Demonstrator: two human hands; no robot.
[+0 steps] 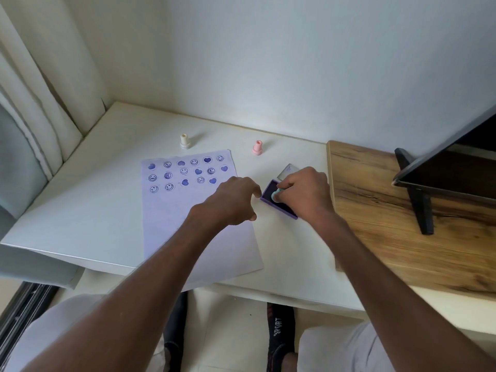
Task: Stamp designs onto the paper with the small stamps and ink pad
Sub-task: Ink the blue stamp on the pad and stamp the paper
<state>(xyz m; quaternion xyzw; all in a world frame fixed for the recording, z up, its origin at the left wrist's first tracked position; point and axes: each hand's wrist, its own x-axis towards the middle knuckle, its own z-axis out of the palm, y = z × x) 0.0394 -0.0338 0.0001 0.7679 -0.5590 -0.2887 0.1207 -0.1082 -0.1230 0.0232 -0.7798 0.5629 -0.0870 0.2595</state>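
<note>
**Inking a small stamp at a white worktop**

Head view, looking down over two bare forearms. A smooth white worktop (80, 210) carries a thin rectangular sheet of paper (174, 224), its far end printed with rows of round purple smiley faces and solid hearts. Just right of the sheet lies the ink pad (271, 191), a flat purple rectangular tray with a dark inked surface. The right hand (306, 194) has its fingers curled round a small mint-green stamp (275, 196), rounded in shape, held down on the pad. The left hand (236, 200) hovers over the paper's right edge, fingers loosely bent and grasping nothing, fingertips near the pad's left corner. Beyond the paper stand two more little knob-shaped stamps, well apart: a cream stamp (184, 141) and a pink stamp (257, 147), both upright. A clear lid (286, 171) lies just behind the pad. To the right sits a grainy brown wooden board (375, 210) with a black angular stand (418, 194).
</note>
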